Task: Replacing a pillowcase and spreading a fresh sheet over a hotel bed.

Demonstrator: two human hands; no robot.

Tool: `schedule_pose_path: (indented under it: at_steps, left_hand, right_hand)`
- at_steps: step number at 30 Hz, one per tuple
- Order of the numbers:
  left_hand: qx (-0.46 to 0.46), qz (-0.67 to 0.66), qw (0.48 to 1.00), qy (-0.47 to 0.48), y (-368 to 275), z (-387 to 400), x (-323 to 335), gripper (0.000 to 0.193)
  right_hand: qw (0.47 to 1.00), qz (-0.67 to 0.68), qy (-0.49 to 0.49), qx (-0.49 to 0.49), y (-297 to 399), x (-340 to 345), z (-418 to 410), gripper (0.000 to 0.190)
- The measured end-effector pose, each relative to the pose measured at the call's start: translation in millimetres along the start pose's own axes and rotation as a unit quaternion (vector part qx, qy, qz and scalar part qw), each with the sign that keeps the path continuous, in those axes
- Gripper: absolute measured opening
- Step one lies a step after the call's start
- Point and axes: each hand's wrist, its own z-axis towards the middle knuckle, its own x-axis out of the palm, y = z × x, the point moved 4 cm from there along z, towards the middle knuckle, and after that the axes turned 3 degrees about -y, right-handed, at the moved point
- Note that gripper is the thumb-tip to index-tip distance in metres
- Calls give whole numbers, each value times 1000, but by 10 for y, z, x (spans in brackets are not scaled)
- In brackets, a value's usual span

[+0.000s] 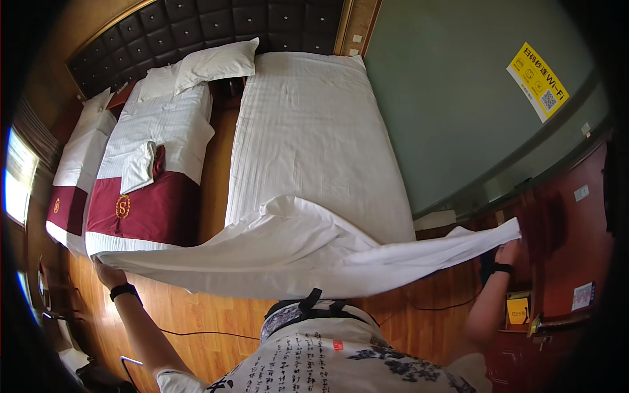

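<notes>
Both my arms are spread wide, with a white sheet point(295, 255) stretched between them. My left hand point(108, 274) grips its left end near the foot of the middle bed. Far to the right, my right hand point(508, 250) holds the other end, raised beside the dark red door; its fingers are partly hidden by the cloth. The middle of the sheet billows over the foot of the nearest bed point(314, 132), whose top is covered in white striped linen with light creases. The lower edge of the sheet hangs in front of my waist.
Left stand two made beds point(157, 132) with red runners point(147, 209); folded cloths point(140, 169) lie on one. A pillow point(216, 64) bridges the gap between beds. A greenish glass wall point(452, 98) borders the right. Black cables point(211, 332) cross the wooden floor. The red door point(565, 245) is at right.
</notes>
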Motion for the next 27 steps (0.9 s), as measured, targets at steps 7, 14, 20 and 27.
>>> schedule_pose_path:
  at_steps: [7,14,20,27]
  left_hand:
    - [-214,-383,897,48,-379,-637,500,49]
    - [203,89,973,68,-1180,-445,229,54]
    - [359,226,905,-28,-1702,-386,-484,38]
    - [364,132,921,31,-2217,-1198,-551,41]
  right_hand:
    - [992,-49,109,31,-431,643,-274,29]
    - [969,-7,249,1,-133,2117,-45,31]
    - [934,239,260,-56,1540,2386,870,34]
    - [994,26,69,80,-805,1626,1025,11]
